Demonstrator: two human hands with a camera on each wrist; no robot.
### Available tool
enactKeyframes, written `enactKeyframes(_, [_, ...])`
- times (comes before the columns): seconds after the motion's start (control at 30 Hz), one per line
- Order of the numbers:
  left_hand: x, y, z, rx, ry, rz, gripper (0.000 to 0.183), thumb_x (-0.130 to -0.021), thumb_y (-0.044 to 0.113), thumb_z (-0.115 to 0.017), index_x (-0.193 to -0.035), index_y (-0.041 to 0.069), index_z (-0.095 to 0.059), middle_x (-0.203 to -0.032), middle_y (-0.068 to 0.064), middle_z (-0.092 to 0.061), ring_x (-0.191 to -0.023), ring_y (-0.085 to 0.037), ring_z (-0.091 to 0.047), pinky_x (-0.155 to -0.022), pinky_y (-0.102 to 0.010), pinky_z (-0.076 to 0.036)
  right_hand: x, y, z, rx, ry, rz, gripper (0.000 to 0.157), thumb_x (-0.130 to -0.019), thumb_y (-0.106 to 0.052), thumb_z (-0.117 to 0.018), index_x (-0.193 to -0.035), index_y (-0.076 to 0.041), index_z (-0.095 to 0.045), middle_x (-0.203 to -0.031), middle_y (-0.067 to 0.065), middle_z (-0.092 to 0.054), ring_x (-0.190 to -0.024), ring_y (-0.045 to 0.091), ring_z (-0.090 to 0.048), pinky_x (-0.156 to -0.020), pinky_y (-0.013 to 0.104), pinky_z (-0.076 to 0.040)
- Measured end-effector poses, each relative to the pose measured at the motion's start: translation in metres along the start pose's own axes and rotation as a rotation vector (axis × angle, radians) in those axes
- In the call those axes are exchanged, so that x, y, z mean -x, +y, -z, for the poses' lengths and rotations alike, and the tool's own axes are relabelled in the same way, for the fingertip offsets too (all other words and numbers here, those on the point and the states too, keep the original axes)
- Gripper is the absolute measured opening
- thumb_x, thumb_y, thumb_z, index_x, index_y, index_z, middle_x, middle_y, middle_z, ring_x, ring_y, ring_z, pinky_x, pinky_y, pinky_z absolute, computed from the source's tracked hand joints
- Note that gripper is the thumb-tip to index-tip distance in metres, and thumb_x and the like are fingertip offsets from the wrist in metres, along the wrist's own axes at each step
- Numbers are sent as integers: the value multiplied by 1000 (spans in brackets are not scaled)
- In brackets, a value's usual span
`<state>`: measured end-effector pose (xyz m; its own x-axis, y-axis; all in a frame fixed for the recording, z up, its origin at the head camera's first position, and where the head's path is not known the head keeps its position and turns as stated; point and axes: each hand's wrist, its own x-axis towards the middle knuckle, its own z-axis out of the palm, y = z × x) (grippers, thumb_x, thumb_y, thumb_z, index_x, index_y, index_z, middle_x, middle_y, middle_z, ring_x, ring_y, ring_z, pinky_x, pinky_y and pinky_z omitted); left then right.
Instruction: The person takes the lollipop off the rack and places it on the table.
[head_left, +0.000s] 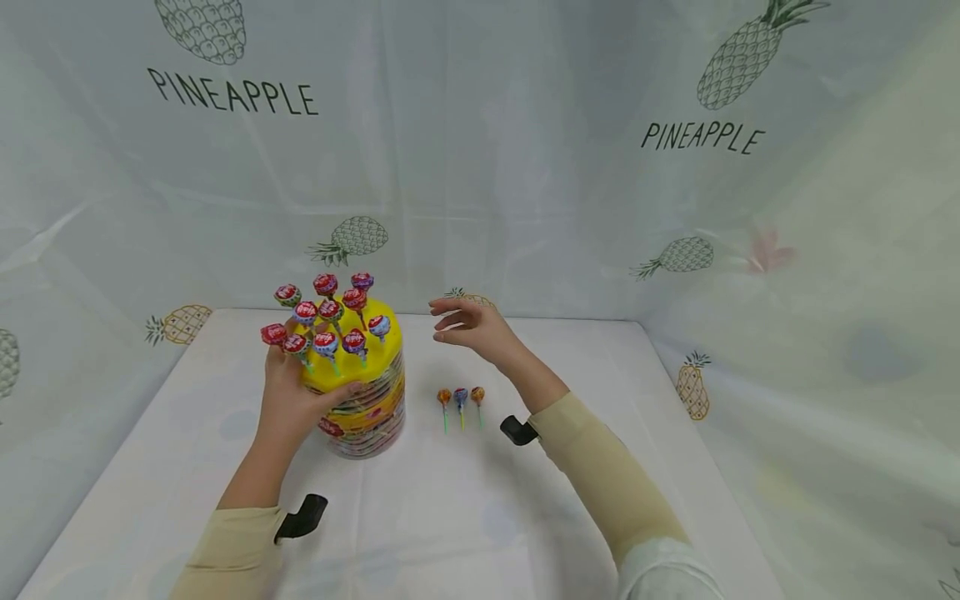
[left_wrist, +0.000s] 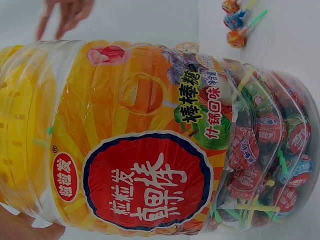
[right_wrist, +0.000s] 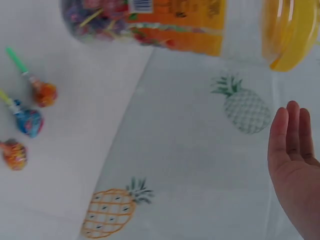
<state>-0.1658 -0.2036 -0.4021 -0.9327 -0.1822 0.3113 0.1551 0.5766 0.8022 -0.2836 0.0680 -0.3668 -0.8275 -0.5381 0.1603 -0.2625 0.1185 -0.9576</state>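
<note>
Towards eleven o'clock on the desk (head_left: pixel 420 533), as the head camera sees it, stands a clear candy jar (head_left: pixel 375 408) with wrapped lollipops (head_left: pixel 330 311) sticking up from its yellow lid (head_left: pixel 378 354). Of the two hands, the left hand (head_left: pixel 288 396) grasps the jar's top from nine o'clock, its thumb across the front, its fingers partly hidden behind the crowded heads. The right hand (head_left: pixel 472 325) is released and holds nothing, its fingers loosely bent at about two o'clock from the jar. Three loose lollipops (head_left: pixel 461 398) lie side by side at three o'clock from the jar, sticks towards six.

The likeliest trouble, I judge, is crowding: a shift of the left fingers could knock the outermost heads askew or lift a stick out. The jar is tall and held high, so a hard sideways push there might tip it. A careless sweep of the right wrist could also roll the loose ones away
</note>
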Motion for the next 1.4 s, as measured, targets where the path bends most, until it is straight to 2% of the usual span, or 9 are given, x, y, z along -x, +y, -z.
enactKeyframes(0.13, [0,0,-1,1,-1,-1,100,-78,31,-83,-156,21,-21,-146,-23,-22,-136,-41,-19,-104,-65,-31,-7,-17,-8,-41,-24,77,42,-89,-6,-71,-130,-9,-61,-127,4,-60,-111,25,-60,-91,35,-53])
enactKeyframes(0.33, [1,-1,-1,-12,-3,0,103,-78,35,-82,-157,25,-16,-148,-22,-20,-137,-41,-17,-104,-67,-30,-22,-38,-20,-68,-87,140,41,-90,-7,-70,-130,-7,-60,-128,5,-61,-116,32,-57,-91,36,-53])
enactKeyframes(0.5, [1,-1,1,-7,-3,-6,103,-79,34,-82,-157,25,-15,-147,-23,-20,-137,-41,-16,-104,-67,-29,-32,-51,-27,-64,-149,160,41,-91,-4,-67,-131,-4,-58,-131,5,-59,-118,30,-56,-93,34,-52])
enactKeyframes(0.7, [1,-1,1,0,1,-13,106,-79,33,-82,-157,25,-12,-149,-23,-18,-138,-42,-15,-105,-67,-28,-41,-66,-35,-60,-179,168,40,-92,-3,-65,-131,-3,-58,-132,6,-58,-118,27,-57,-92,34,-52])
enactKeyframes(0.97, [2,-2,1,9,9,-19,105,-79,33,-82,-157,25,-13,-149,-23,-19,-137,-42,-17,-104,-66,-30,-51,-70,-47,-34,-179,136,35,-94,-4,-63,-129,-4,-62,-128,5,-61,-113,21,-60,-91,29,-52])
enactKeyframes(1.1, [0,-3,1,8,13,-26,106,-79,32,-82,-157,25,-12,-148,-23,-19,-137,-42,-18,-105,-66,-29,-56,-69,-52,-22,-152,120,33,-95,-4,-61,-128,-2,-62,-127,6,-62,-109,15,-62,-92,27,-51])
enactKeyframes(1.4, [0,-2,-1,18,16,-21,104,-78,33,-83,-157,24,-15,-148,-23,-21,-137,-42,-19,-105,-66,-29,-56,-68,-53,4,-101,114,30,-95,-9,-62,-125,-6,-65,-124,1,-63,-103,14,-64,-92,23,-50])
